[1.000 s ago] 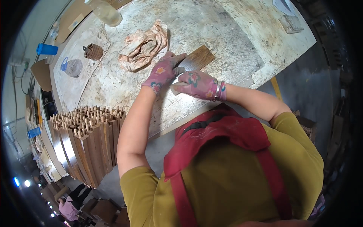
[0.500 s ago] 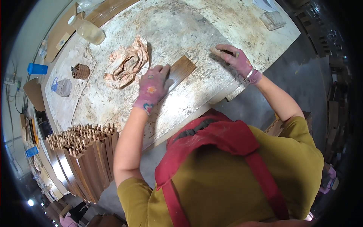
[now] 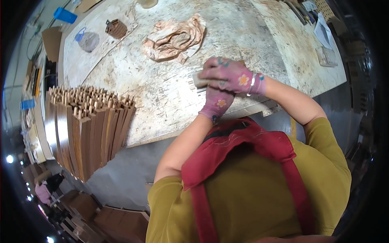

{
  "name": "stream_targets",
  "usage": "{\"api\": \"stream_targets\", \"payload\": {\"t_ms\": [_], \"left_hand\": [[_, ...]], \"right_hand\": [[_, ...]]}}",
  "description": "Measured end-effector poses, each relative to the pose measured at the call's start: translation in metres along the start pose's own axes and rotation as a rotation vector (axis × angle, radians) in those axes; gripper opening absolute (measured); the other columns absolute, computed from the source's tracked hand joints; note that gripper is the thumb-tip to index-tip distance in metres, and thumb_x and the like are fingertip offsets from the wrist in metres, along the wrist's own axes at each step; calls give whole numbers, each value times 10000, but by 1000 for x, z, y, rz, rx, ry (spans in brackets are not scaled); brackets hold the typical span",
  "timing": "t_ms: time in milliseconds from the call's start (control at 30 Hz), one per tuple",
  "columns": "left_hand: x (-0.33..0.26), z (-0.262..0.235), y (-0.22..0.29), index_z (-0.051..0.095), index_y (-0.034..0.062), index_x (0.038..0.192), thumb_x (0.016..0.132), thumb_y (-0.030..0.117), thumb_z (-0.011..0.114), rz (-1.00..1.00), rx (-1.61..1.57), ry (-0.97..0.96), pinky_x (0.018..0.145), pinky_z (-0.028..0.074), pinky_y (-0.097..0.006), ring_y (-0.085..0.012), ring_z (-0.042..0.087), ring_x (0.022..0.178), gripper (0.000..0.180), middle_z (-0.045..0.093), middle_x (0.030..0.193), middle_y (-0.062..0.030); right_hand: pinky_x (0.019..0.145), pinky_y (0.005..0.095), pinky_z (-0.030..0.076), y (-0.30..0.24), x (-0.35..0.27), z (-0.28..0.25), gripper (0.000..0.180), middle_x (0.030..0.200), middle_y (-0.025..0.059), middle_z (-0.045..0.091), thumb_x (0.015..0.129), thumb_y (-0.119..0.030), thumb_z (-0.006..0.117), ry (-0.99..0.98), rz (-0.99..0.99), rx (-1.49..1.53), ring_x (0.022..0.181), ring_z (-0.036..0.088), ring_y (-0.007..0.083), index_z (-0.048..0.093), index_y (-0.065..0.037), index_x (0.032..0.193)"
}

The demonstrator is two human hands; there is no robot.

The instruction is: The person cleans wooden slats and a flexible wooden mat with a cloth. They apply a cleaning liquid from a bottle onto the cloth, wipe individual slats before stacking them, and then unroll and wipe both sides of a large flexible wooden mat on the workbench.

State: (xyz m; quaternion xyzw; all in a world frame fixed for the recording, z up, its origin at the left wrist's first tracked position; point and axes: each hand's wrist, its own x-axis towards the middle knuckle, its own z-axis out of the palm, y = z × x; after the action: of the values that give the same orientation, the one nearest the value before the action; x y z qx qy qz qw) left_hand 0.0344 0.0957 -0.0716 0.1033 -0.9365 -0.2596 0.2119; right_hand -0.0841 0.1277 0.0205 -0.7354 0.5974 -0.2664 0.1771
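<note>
Both my hands wear pink flowered gloves and meet over a brown wooden board (image 3: 243, 62), mostly hidden beneath them on the worktable (image 3: 162, 105). My right hand (image 3: 231, 77) is closed around a pale grey pad (image 3: 199, 79), pressed down near the board's left end. Below it, my left hand (image 3: 218, 101) is on the board; the right hand covers its fingers. A crumpled, stained cloth (image 3: 174, 39) lies just beyond, to the left.
Left of me stands a stack of brown wooden pieces (image 3: 87, 129) with pale dowels sticking up. Farther back are a ridged brown container (image 3: 116, 29), a clear bag with a blue top (image 3: 87, 40), and a blue cup (image 3: 65, 15). A clear container (image 3: 326, 56) sits at the far right.
My right hand has moved left with the pad, from beside the board to over it and my left hand. The head view has shifted, so the table things appear elsewhere in it.
</note>
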Motion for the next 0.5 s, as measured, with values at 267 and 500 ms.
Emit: {"api": "stream_targets", "payload": {"t_ms": [267,500], "left_hand": [[-1,2,6,608,67,1196,914,210,549,-326,-258,-212,999,407,-426,-291,561,1136,322,619,1179,-126],[8,-8,-6,623,85,1064,805,262,633,122,136,10,1029,335,-517,-336,492,1189,314,568,1193,-153]], "right_hand": [[746,428,505,3,37,5,199,966,148,589,840,-176,592,-319,98,-7,906,619,334,648,-145,1029],[905,360,498,46,23,-3,304,1144,109,583,895,-256,636,154,229,-36,1024,602,283,637,-139,1175]]}}
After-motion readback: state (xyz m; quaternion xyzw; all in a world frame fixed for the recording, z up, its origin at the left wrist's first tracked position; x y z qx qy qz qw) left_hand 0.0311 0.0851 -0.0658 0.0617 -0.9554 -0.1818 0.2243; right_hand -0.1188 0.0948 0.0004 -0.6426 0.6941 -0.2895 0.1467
